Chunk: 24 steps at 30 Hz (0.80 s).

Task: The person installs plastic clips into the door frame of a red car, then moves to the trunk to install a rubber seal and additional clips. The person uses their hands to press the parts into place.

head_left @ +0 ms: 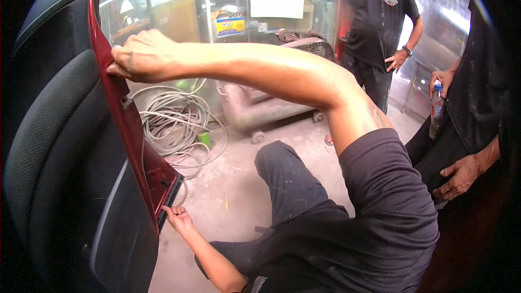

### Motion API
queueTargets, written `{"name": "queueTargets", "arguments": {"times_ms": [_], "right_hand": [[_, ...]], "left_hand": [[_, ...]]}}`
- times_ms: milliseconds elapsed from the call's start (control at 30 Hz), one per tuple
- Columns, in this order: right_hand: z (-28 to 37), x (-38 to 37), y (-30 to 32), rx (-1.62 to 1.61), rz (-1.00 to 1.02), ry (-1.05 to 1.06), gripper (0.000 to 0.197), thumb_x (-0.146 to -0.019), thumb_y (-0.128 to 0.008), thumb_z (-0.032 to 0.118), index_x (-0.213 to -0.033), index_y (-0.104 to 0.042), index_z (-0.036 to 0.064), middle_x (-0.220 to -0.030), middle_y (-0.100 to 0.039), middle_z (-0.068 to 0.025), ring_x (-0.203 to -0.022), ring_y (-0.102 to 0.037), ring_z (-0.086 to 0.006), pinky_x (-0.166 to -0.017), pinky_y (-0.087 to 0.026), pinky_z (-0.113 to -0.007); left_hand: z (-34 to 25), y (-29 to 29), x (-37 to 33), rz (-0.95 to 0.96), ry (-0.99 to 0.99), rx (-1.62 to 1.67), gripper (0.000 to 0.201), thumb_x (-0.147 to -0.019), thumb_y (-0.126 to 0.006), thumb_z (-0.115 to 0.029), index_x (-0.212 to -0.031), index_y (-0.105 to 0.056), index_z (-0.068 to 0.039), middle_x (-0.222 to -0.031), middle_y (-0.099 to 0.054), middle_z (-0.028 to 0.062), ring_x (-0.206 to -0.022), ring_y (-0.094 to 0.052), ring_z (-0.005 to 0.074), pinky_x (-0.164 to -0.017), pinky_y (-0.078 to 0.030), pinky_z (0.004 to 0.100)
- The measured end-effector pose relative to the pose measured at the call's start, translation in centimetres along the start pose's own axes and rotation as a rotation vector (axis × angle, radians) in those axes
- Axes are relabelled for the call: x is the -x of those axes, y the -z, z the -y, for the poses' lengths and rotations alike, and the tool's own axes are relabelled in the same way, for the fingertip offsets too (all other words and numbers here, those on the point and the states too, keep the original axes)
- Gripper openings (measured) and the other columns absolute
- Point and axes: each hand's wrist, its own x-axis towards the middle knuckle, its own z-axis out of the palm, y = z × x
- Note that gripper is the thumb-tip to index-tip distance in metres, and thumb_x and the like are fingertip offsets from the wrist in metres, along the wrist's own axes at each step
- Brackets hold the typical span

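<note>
A red car door [116, 89] with dark inner trim stands along the left side, its painted edge turned toward me. My right arm reaches across to the upper part of that edge, where my right hand [142, 57] is closed with the fingers curled over the red metal. A metal latch [127, 102] sits in the edge just below this hand. Lower down, my left hand [179, 220] is at the door's bottom corner, its fingers curled and a fingertip touching the edge. Part of its grip is hard to make out.
A coiled hose [176, 122] lies on the floor beyond the door, near a wheeled air compressor [260, 108]. Shelves [225, 0] stand behind clear sheeting. One person [377, 19] stands at the back right; another, close on my right, holds a plastic bottle [436, 109].
</note>
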Motion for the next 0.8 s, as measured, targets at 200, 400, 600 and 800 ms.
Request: {"name": "queueTargets", "arguments": {"times_ms": [200,400,600,800], "right_hand": [[0.2,-0.2,-0.7,-0.067,0.011,-0.055,0.044,-0.098,-0.055,0.037,-0.083,-0.066,-0.0031,-0.079,-0.066,-0.0286,-0.081,-0.066,-0.0472,-0.077,-0.053,-0.053],[-0.3,0.2,-1.1,-0.115,-0.067,-0.048,0.044,-0.097,-0.056,0.037,-0.081,-0.067,-0.0031,-0.080,-0.066,-0.0285,-0.084,-0.067,-0.0467,-0.079,-0.053,-0.053],[-0.3,-0.7,0.2,0.123,0.019,0.184,0.035,-0.095,-0.058,0.030,-0.081,-0.063,-0.0016,-0.078,-0.066,-0.0258,-0.078,-0.068,-0.0432,-0.067,-0.055,-0.050],[-0.2,-0.4,-1.6,-0.250,-0.050,-0.158,0.044,-0.101,-0.049,0.035,-0.087,-0.066,-0.0034,-0.080,-0.064,-0.0299,-0.083,-0.065,-0.0450,-0.074,-0.050,-0.052]], "left_hand": [[-0.4,-1.0,0.8,-0.045,0.010,0.011,0.043,-0.101,-0.059,-0.038,-0.071,-0.040,-0.014,-0.064,-0.031,-0.0049,-0.057,-0.029,0.0109,-0.055,-0.029,0.0272],[0.2,-0.4,0.1,0.032,0.008,0.005,0.038,-0.100,-0.060,-0.038,-0.075,-0.043,-0.014,-0.064,-0.032,-0.0046,-0.057,-0.031,0.0108,-0.056,-0.030,0.0266],[-0.1,0.0,0.4,-0.001,0.000,0.002,0.044,-0.099,-0.060,-0.041,-0.072,-0.039,-0.014,-0.063,-0.032,-0.0045,-0.056,-0.030,0.0107,-0.054,-0.030,0.0258],[0.2,-0.6,0.6,-0.076,0.012,-0.038,0.043,-0.096,-0.063,-0.045,-0.072,-0.040,-0.018,-0.063,-0.034,-0.0057,-0.052,-0.035,0.0096,-0.041,-0.026,0.0211]]}}
